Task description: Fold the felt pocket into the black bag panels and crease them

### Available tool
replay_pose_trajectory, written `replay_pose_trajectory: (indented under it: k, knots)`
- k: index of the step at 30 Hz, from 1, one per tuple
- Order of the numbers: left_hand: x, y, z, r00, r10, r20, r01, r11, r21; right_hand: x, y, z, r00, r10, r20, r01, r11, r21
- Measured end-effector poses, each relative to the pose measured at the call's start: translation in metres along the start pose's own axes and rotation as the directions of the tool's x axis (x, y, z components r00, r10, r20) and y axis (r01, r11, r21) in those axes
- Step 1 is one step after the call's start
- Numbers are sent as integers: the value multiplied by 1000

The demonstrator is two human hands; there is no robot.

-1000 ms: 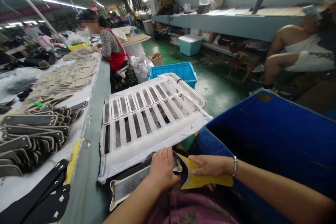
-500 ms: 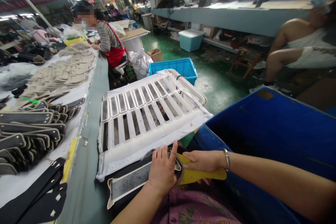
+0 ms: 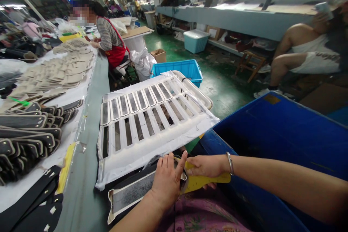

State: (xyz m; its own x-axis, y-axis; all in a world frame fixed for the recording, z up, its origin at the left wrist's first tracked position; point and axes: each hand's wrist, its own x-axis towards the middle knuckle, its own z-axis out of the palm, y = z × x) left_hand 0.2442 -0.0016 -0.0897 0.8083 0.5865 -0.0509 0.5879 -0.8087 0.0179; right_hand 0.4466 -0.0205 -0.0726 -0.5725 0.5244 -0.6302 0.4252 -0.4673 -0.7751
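Close to my body lies a long dark grey strip [image 3: 133, 191] with a cream border, on top of something black. My left hand [image 3: 167, 175] grips its right part, fingers over the far edge and thumb stretched out. In my right hand [image 3: 208, 165] is a flat yellow-handled tool [image 3: 210, 179]; its working end meets the strip's right end, partly hidden by my left thumb. Just beyond, a slotted rack wrapped in white cloth [image 3: 154, 148] carries several similar cream-edged grey strips [image 3: 141, 101] along its far row.
A grey-edged worktable [image 3: 91, 116] on the left bears stacks of dark strips [image 3: 25, 132] and beige pieces [image 3: 62, 67]. At right stands a big blue bin [image 3: 228, 145]. Beyond the rack is a light-blue crate [image 3: 176, 68]. A co-worker [image 3: 108, 36] sits at the table; another person [image 3: 307, 50] sits far right.
The whole view has shifted slightly. Both hands keep their hold on the strip and the yellow tool, with hardly any movement between them.
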Motion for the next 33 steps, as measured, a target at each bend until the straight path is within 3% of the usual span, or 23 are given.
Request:
replay_pose_trajectory:
  k: [6, 13, 16, 25, 29, 33]
  knots:
    - [-1, -13, -9, 983, 84, 164, -64, 990, -122, 5, 5, -1, 1000, -3, 27, 2, 999, 44]
    - [-8, -11, 4, 999, 26, -43, -34, 982, -187, 6, 7, 8, 999, 38, -17, -36, 991, 127]
    - [-7, -10, 5, 997, 7, -83, -22, 983, -180, 5, 5, 13, 997, 46, -59, -39, 993, 112]
    - [-4, -12, 4, 999, 11, -41, -18, 984, -179, 6, 10, 26, 983, 8, -184, 29, 980, 195]
    - [0, -10, 0, 999, 5, 32, 1, 981, -193, 6, 7, 23, 989, 17, -150, 21, 969, 246]
    - [1, -12, 1, 1000, -27, 5, 27, 978, -207, 9, 5, 19, 995, 23, -95, 2, 968, 251]
